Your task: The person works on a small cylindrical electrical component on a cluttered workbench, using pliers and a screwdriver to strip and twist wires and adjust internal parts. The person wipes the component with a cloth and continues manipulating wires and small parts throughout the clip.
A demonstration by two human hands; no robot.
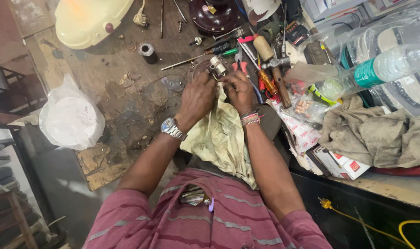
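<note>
**Fingers on metal part, far centre of worktop**

Fingers (209, 79) of both hands pinch a small metal cylinder part (217, 66) over the worktop (108, 78). Part sits just far of fingertips, axis tilted far-left. Left hand (198, 97) and right hand (240, 90) equally close; cloth (221, 138) drapes below.

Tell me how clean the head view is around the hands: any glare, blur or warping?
Head view: both hands and the small metal part look sharp; glare washes out the cream cover top left; edges bow from the wide lens; the plastic bottle looks soft.
</note>
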